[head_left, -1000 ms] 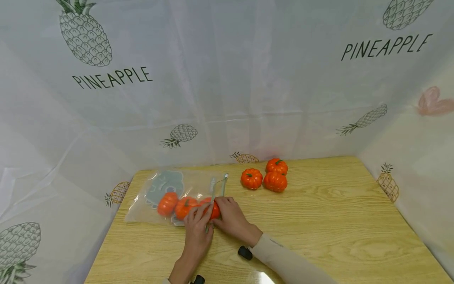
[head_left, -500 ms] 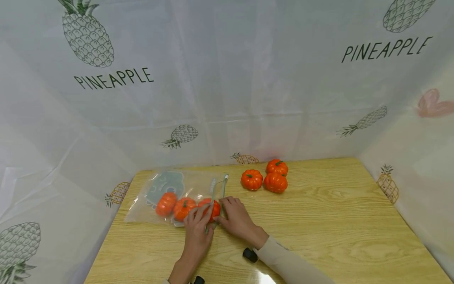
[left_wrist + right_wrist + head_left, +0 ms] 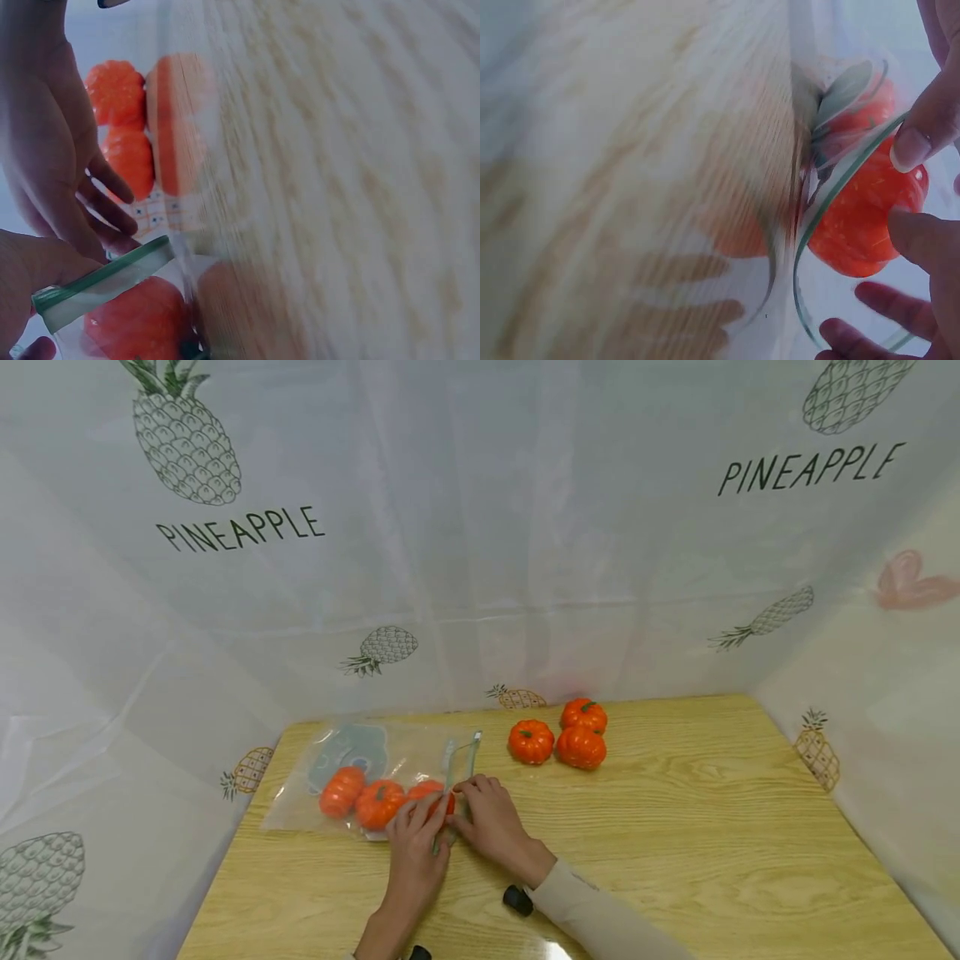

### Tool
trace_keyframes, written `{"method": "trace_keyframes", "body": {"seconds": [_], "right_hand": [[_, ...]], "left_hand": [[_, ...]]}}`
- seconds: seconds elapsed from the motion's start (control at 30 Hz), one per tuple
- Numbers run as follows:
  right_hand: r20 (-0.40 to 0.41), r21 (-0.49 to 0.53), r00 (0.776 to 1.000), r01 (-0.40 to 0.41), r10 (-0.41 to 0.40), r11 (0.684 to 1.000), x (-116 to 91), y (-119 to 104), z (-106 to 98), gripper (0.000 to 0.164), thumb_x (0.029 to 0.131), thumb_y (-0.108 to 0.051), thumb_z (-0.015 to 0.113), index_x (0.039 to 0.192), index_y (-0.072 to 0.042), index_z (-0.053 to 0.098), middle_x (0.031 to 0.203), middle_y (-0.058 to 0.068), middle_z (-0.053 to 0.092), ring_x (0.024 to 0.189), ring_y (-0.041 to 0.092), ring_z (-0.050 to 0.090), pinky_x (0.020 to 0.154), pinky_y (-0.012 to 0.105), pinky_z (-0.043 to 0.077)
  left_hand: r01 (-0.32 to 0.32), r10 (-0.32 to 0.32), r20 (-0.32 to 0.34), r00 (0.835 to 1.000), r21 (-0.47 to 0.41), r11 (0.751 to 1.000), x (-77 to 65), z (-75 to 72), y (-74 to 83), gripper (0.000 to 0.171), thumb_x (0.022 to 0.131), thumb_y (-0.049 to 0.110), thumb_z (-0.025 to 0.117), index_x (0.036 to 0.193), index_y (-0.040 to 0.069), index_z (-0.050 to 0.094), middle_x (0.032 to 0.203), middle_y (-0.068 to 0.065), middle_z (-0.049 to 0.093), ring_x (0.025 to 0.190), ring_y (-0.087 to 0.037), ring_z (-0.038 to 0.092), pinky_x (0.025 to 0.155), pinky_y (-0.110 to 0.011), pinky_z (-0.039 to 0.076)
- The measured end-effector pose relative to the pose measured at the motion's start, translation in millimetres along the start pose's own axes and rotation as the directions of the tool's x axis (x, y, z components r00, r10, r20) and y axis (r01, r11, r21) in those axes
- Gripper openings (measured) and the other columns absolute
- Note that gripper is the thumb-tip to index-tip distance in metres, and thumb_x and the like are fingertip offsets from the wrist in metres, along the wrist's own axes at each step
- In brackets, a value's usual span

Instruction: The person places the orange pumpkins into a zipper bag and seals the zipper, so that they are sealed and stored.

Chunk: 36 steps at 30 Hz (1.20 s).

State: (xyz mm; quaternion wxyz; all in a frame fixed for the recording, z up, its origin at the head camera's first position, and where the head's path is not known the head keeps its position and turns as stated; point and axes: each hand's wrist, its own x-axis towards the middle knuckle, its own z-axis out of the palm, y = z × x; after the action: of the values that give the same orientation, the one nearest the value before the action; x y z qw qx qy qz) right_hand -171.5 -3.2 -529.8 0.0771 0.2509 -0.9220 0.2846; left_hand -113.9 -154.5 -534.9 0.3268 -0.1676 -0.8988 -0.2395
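A clear zip bag (image 3: 288, 810) with a green-edged mouth and a blue-grey print lies at the table's left. Two small orange pumpkins, one at the far end (image 3: 342, 792) and one beside it (image 3: 379, 805), sit inside. A third pumpkin (image 3: 862, 217) is just within the mouth, partly covered by the hands in the head view. My left hand (image 3: 414, 843) pinches the bag's near edge at the mouth, its thumb inside the rim in the right wrist view. My right hand (image 3: 491, 822) stands at the mouth, thumb against the third pumpkin, fingers spread.
Three more pumpkins stand grouped at the table's back: a left one (image 3: 531, 742), a rear one (image 3: 584, 716) and a front one (image 3: 581, 747). A white pineapple-print curtain (image 3: 525, 568) encloses the wooden table (image 3: 712, 827) at the back and sides.
The third pumpkin has slid left, further into the bag, and the other two have shifted left with it. My right hand drew back slightly, then moved left again. My left hand stayed.
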Motion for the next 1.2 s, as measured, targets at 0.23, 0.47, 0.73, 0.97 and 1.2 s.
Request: {"method": "trace_keyframes", "body": {"seconds": [0.23,0.47,0.73,0.97,1.2], "right_hand": [[0.067,-0.066,0.996,0.057,-0.053,0.996,-1,-1,-5,0.042,0.099,-0.032,0.076,0.130,-0.005,0.072,0.124,0.011,0.065,0.113,0.030,0.059,0.099,0.050,0.049],[0.033,-0.003,0.999,0.015,-0.015,1.000,-11,11,-21,0.047,0.095,-0.019,0.080,0.137,-0.004,0.066,0.130,0.015,0.063,0.121,0.035,0.056,0.107,0.057,0.043],[-0.139,-0.014,0.990,-0.015,0.012,1.000,-29,50,-52,0.048,0.090,-0.014,0.085,0.133,-0.001,0.067,0.130,0.015,0.063,0.120,0.038,0.058,0.105,0.058,0.045],[-0.281,-0.050,0.959,-0.032,0.017,0.998,-40,87,-82,0.049,0.084,-0.008,0.089,0.127,0.002,0.067,0.125,0.018,0.063,0.115,0.040,0.059,0.100,0.059,0.047],[-0.364,-0.108,0.931,-0.070,0.026,0.992,-46,117,-104,0.055,0.078,-0.002,0.091,0.126,0.003,0.066,0.125,0.027,0.059,0.108,0.049,0.058,0.093,0.063,0.047]], "left_hand": [[0.004,-0.003,0.012,1.000,-0.004,1.000,-0.6,1.3,3.0,0.075,0.055,-0.018,0.089,0.127,-0.001,0.075,0.132,-0.010,0.068,0.114,-0.036,0.055,0.085,-0.052,0.039],[-0.005,0.005,0.011,1.000,0.006,1.000,-0.8,1.3,2.4,0.080,0.053,-0.019,0.088,0.129,-0.001,0.074,0.132,-0.010,0.068,0.114,-0.035,0.055,0.086,-0.053,0.038],[-0.014,0.014,-0.001,1.000,-0.003,1.000,0.0,2.8,-0.6,0.083,0.052,-0.021,0.087,0.131,0.001,0.073,0.132,-0.010,0.068,0.112,-0.036,0.055,0.085,-0.053,0.038],[-0.012,0.012,0.002,1.000,-0.016,1.000,-0.9,2.4,-1.7,0.082,0.055,-0.020,0.086,0.133,0.001,0.072,0.132,-0.009,0.068,0.114,-0.037,0.054,0.085,-0.054,0.038],[-0.021,0.021,-0.004,1.000,-0.017,1.000,-0.4,2.7,-2.7,0.081,0.057,-0.019,0.086,0.134,0.002,0.072,0.132,-0.010,0.068,0.114,-0.038,0.055,0.084,-0.055,0.039]]}}
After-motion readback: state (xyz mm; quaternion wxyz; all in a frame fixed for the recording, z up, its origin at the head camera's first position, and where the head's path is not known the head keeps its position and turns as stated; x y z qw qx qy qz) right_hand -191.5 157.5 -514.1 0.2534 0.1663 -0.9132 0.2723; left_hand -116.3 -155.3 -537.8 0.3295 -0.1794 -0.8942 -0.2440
